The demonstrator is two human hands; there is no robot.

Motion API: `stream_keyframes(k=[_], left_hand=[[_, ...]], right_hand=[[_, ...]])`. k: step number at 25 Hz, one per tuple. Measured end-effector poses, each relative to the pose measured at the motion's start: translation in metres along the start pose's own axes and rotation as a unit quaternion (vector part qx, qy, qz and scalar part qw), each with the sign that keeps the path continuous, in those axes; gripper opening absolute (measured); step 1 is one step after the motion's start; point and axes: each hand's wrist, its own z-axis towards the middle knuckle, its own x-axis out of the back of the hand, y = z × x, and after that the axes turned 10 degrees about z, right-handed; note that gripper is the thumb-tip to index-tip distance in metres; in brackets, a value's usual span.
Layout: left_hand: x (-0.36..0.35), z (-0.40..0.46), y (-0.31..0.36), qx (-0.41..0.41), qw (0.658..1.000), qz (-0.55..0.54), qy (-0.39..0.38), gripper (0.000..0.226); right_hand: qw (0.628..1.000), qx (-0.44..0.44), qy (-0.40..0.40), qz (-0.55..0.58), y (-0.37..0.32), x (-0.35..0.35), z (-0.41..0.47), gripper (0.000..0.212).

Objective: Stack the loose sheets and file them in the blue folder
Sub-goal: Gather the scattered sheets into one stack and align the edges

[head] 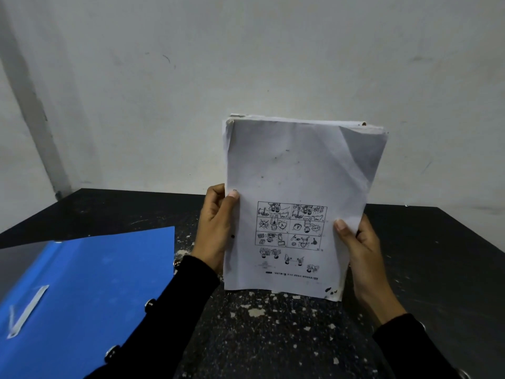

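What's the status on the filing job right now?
Left hand and right hand grip the paper stack upright above the table. Blue folder open at left. Nothing in the way.

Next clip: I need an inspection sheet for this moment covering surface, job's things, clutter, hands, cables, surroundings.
Surface: black table, paint chipped and speckled.
Job's things: stack of sheets held upright, lower edge at or just above the table, printed cartoon panels upside down, top right corner folded; blue folder lying open on the table to the left.
Clutter: nothing seen.
Hands: left hand grips the stack's left edge; right hand grips its right edge; black sleeves.
Cables: nothing seen.
Surroundings: grey-white scuffed wall behind the table.
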Motion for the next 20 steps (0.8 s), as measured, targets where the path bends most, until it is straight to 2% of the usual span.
stream_keyframes(k=[13, 20], left_hand=[[0.0020, 0.0049, -0.0019, 0.010, 1.000, -0.018, -0.010, 0.006], [0.0034, 0.0070, -0.0027, 0.001, 1.000, -0.024, -0.014, 0.007]], right_hand=[[0.999, 0.004, 0.015, 0.040, -0.0017, -0.0030, 0.0007, 0.016], [1.000, 0.021, 0.006, 0.001, -0.0029, -0.0002, 0.0002, 0.018]])
